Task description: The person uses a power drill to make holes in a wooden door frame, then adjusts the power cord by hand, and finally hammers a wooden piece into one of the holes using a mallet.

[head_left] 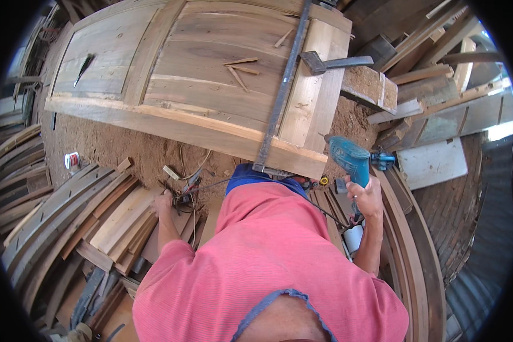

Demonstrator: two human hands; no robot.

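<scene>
My right hand (366,196) is closed around the handle of a teal power drill (347,151). The drill's tip points left, close to the right end of a wooden panelled door (205,74). Low on my left, my left hand (164,202) has its fingers curled beside a tangle of dark cords (183,196); what they hold is too small to make out. A long metal bar clamp (285,85) crosses the door near its right end. On the door's end board rests a hammer (333,62), and thin wood slivers (242,69) lie on a panel.
Curved boards (51,205) and stacked planks (125,222) lie on the left. More lumber (433,85) is piled at the far right, with a white board (433,162) below it. A white container (71,159) stands on the dirt floor (114,142). Cords run along the ground near my legs.
</scene>
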